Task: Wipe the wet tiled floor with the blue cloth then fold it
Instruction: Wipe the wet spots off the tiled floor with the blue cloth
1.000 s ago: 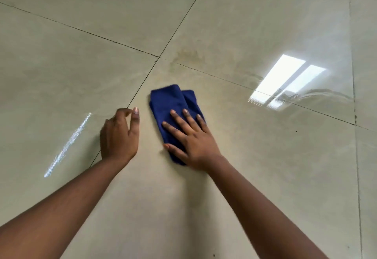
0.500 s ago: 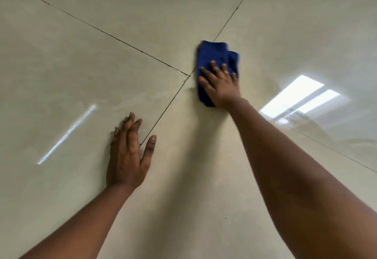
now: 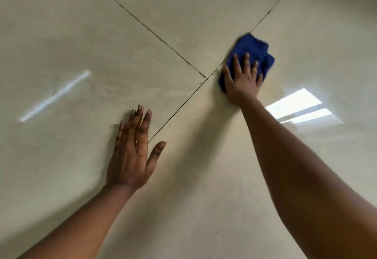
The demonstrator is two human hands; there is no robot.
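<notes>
1. Glossy beige tiled floor point(image 3: 61, 34) fills the whole view; dark grout lines point(image 3: 155, 34) cross just left of the cloth, marking off four large tiles.
2. Bright window reflection point(image 3: 293, 105) lies on the tile at right, beside the right forearm; a thin streak of glare point(image 3: 55, 95) slants across the tile at left.
3. Blue cloth point(image 3: 251, 48), bunched and folded over itself, lies on the floor at upper right, just beside the grout crossing and over the grout line that runs up and to the right. Its far edge looks blurred.
4. Right hand point(image 3: 242, 79) lies palm down on the near part of the cloth, its arm stretched far forward. The fingers point(image 3: 246, 62) are spread and straight, flat on the fabric rather than curled round it; the cloth shows beyond the fingertips and at both sides of the hand.
5. Left hand point(image 3: 130, 156) rests palm down on the bare floor, well apart from the cloth. Its four fingers lie extended and close together, the thumb point(image 3: 157, 152) splayed to the right across a grout line; it has hold of nothing.
</notes>
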